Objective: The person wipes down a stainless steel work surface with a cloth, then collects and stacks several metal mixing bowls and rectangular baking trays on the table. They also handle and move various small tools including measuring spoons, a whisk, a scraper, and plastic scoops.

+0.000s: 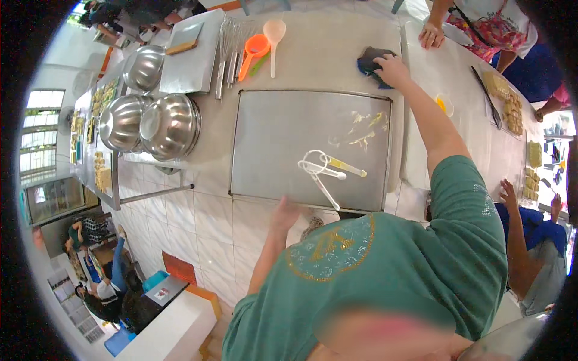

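My right hand point(391, 67) reaches across the table and presses on a dark blue cloth point(373, 65) at the upper right. Near the front edge of a metal baking tray point(271, 135) is my left hand point(285, 214), blurred, with nothing visible in it. On the tray lie white ring-handled plastic utensils point(321, 181) and a tube-like piece with yellow in it point(345, 165). Pale yellow smears mark the tray's right part. Behind the tray rest several metal whisks point(221, 67), an orange strainer or scoop point(256, 46) and a pale plastic spoon point(274, 38).
Upturned steel bowls point(167, 124) and a metal sheet point(192, 58) with a scraper point(184, 40) stand to the left. On the right-hand table are a small dish with yellow contents point(445, 104), a black utensil point(487, 97) and cut dough pieces point(512, 113). Other people stand around.
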`<action>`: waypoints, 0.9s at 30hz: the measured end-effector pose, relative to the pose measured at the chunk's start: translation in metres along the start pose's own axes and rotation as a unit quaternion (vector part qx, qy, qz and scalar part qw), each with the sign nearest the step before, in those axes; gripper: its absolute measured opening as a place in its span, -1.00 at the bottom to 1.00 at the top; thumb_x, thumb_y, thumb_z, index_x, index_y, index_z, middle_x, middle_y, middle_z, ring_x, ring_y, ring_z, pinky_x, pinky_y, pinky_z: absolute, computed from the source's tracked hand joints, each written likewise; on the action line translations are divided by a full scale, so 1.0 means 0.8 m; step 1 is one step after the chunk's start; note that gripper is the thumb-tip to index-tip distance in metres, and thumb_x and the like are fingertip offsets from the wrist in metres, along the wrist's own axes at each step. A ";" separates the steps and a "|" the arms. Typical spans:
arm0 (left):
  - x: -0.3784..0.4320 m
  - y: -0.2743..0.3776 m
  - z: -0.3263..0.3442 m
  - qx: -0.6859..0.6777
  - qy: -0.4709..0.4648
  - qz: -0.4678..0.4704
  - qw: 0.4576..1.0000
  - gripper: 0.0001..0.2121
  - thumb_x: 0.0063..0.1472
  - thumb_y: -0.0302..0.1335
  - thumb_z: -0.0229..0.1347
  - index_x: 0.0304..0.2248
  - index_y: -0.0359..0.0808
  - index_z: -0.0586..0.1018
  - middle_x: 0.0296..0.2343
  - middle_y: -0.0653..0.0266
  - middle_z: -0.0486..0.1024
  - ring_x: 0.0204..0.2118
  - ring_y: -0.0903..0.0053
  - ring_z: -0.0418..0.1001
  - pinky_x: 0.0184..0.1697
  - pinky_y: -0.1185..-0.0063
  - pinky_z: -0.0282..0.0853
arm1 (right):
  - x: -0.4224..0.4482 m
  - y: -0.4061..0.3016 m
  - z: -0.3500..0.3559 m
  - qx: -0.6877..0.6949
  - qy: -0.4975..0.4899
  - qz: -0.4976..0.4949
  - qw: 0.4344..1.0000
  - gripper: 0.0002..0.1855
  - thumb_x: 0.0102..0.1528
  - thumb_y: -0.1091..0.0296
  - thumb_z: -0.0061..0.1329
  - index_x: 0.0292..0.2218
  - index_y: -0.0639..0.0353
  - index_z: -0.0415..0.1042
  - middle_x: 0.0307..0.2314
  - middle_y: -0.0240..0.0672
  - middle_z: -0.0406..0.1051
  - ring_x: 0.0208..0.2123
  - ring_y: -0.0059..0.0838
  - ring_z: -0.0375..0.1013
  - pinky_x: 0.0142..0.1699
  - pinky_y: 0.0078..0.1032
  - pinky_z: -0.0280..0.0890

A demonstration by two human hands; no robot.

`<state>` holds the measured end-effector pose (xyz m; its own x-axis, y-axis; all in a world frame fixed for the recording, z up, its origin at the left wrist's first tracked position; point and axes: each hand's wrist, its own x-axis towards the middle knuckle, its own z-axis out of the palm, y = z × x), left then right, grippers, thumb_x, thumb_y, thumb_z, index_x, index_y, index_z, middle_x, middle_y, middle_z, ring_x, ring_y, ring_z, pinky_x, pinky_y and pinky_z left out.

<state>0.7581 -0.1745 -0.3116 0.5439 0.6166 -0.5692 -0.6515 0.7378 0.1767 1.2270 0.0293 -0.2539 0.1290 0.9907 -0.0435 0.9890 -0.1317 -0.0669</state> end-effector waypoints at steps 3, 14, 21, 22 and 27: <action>-0.004 0.003 -0.015 0.045 0.037 0.027 0.998 -0.86 0.06 -0.43 -0.05 -0.41 -0.28 0.49 -0.33 0.20 0.44 -0.20 0.35 0.35 -0.08 0.37 0.23 | -0.016 -0.008 0.001 -0.020 0.032 -0.016 0.999 -0.67 -0.09 0.35 -0.18 -0.21 -0.02 0.33 -0.29 -0.19 0.30 -0.20 -0.13 0.26 -0.10 -0.31 0.18; -0.045 0.033 0.004 0.042 0.056 0.039 0.997 -0.89 0.00 -0.46 -0.03 -0.50 -0.29 0.49 -0.44 0.21 0.47 -0.32 0.34 0.41 -0.19 0.30 0.31 | -0.090 0.035 -0.062 0.285 0.162 0.121 0.937 -0.62 -0.09 0.25 -0.23 -0.18 0.08 0.29 -0.37 -0.03 0.35 -0.28 -0.11 0.33 -0.17 -0.37 0.19; -0.084 0.112 0.043 0.031 -0.062 0.090 0.994 -0.90 0.00 -0.48 -0.06 -0.52 -0.28 0.48 -0.48 0.26 0.48 -0.37 0.38 0.42 -0.26 0.39 0.35 | -0.194 0.011 -0.081 0.281 0.176 0.197 0.923 -0.61 -0.07 0.23 -0.25 -0.18 0.13 0.27 -0.40 -0.04 0.37 -0.33 -0.13 0.35 -0.22 -0.33 0.21; -0.089 0.123 0.059 0.035 -0.067 0.088 0.993 -0.90 0.00 -0.48 -0.06 -0.52 -0.28 0.48 -0.48 0.26 0.48 -0.37 0.38 0.42 -0.26 0.39 0.35 | -0.211 -0.003 -0.070 0.279 0.182 0.171 0.927 -0.62 -0.07 0.25 -0.26 -0.18 0.15 0.27 -0.42 -0.05 0.37 -0.36 -0.13 0.37 -0.25 -0.32 0.22; -0.116 0.180 0.115 0.045 -0.151 0.139 0.978 -0.91 -0.02 -0.55 -0.07 -0.49 -0.32 0.47 -0.45 0.24 0.46 -0.34 0.45 0.41 -0.19 0.50 0.29 | -0.274 -0.114 0.017 0.152 0.045 -0.046 0.986 -0.63 -0.12 0.28 -0.14 -0.20 0.09 0.29 -0.25 -0.10 0.27 -0.16 -0.08 0.21 -0.08 -0.31 0.13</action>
<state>0.6625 -0.1001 -0.1596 0.4932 0.8393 -0.2288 -0.7541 0.5436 0.3685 1.1074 -0.1761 -0.2516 0.0587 0.9962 0.0639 0.9310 -0.0315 -0.3636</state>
